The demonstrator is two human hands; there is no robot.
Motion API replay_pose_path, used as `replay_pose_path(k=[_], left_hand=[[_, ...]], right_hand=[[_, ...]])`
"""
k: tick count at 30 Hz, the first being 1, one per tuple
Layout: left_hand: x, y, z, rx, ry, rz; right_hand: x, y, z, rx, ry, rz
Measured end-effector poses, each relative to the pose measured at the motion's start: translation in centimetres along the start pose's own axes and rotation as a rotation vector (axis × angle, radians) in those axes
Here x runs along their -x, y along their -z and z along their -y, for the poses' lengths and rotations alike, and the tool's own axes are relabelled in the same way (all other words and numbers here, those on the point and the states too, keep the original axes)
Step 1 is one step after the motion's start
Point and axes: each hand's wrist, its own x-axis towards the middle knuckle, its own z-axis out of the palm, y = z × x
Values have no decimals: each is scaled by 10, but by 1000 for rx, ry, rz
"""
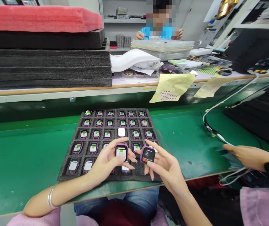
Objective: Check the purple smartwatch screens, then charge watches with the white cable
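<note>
My left hand (110, 158) is closed around a purple-framed smartwatch (121, 152), its lit screen facing up with white and green on it. In my right hand (166, 163) is a second smartwatch (147, 155), whose dark screen shows white text lines and a red strip. My right thumb touches that screen's lower edge. Both watches are held above a black foam tray (65, 171), where several more smartwatches (73, 165) sit in square compartments with lit screens. One of those screens (121, 132) is plain white. My hands hide part of the tray's near rows.
A co-worker's hand (244, 154) holds white cables (222, 138) at the right. Black foam sheets (47, 69) with pink foam (42, 18) on top stand on the shelf at the left. Yellow paper notes (172, 88) hang from its edge. Another person (160, 29) sits behind.
</note>
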Motion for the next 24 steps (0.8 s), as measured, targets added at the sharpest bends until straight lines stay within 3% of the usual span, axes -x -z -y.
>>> replay_pose_path(k=[4,11,19,24], left_hand=[[2,0,-1,9,-41,41],[4,-5,-1,-80,6,-13],[8,-5,-2,-112,-22,70],[7,-8,-3,-156,-54,14]], right_hand=[[0,-1,-2,-7,5,1],[2,-2,0,-112,37,24],[5,-1,-3,-24,47,-69],[8,-1,-2,-110,8,50]])
